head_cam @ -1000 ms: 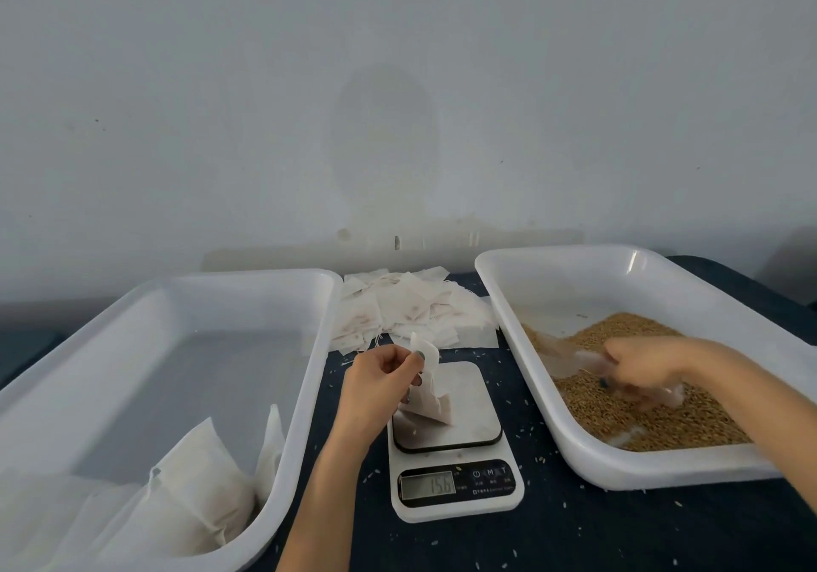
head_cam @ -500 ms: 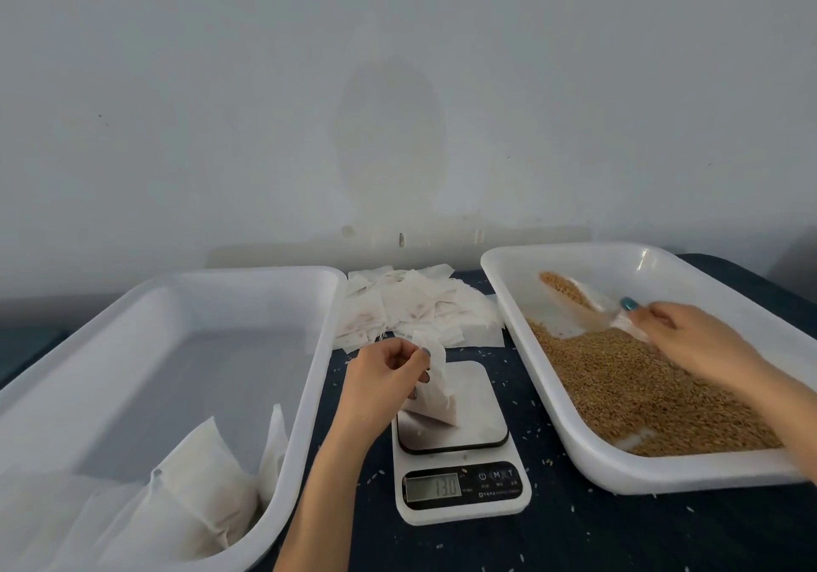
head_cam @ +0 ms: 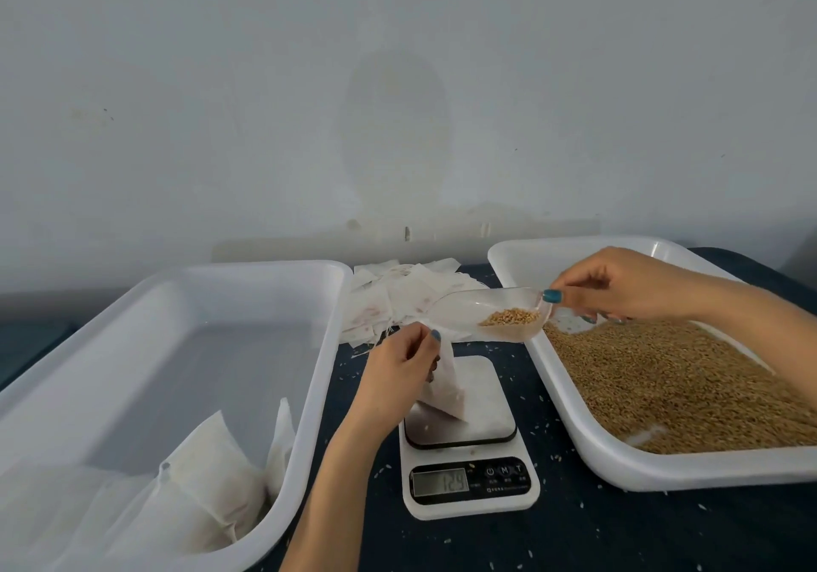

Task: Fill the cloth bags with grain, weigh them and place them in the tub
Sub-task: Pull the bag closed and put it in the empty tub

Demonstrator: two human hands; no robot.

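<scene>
My left hand [head_cam: 400, 368] pinches the top of a small white cloth bag [head_cam: 444, 390] that stands on the white kitchen scale [head_cam: 468, 443], whose display reads 129. My right hand [head_cam: 619, 286] grips the handle of a clear plastic scoop [head_cam: 482, 313] with a little brown grain in it. The scoop's tip hovers just above the bag's mouth. A white tub [head_cam: 513, 262] on the right holds the loose grain [head_cam: 672, 377]. The white tub [head_cam: 327, 306] on the left holds several filled bags [head_cam: 208, 496] in its near corner.
A heap of flat empty cloth bags [head_cam: 398, 297] lies on the dark table behind the scale, between the two tubs. Stray grains dot the dark cloth around the scale. A grey wall rises right behind the table.
My right hand lifted the scoop out of the grain tub and swung it left over the bag. My left hand kept hold of the bag on the scale.
</scene>
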